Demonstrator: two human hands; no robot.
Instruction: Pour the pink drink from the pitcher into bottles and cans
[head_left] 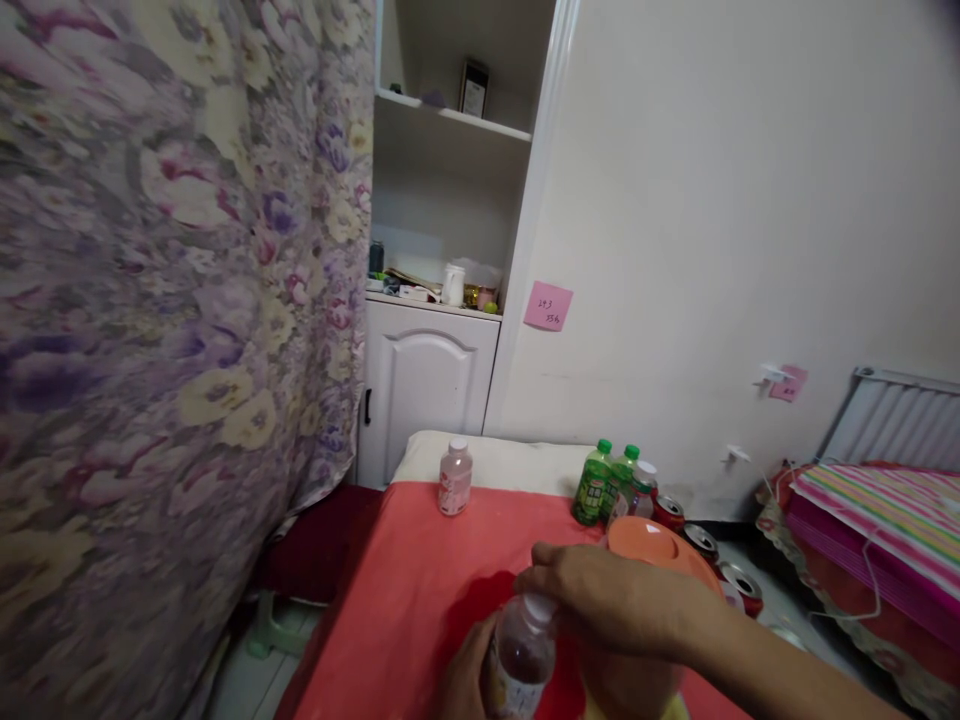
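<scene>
At the bottom of the head view, a clear plastic bottle (pixel 523 655) with a whitish cap (pixel 538 607) stands nearly upright. My left hand (pixel 466 672) is wrapped around its side, partly cut off by the frame's lower edge. From the right, my right hand (pixel 611 595) reaches across with its fingers curled at the cap; its fingertips are partly hidden. Under and behind my right forearm is a container with an orange lid (pixel 649 545). Farther back on the red cloth (pixel 397 580), a pink-tinted bottle (pixel 455 480) stands upright with its white cap on.
Two green bottles (pixel 592 485) stand at the table's back right, beside a white-capped bottle (pixel 643 480) and several cans (pixel 739 585). A floral curtain (pixel 187 300) hangs at left. Behind are a white cabinet (pixel 431 375) and a wall with a pink note (pixel 548 306). A bed (pixel 892 530) lies at right.
</scene>
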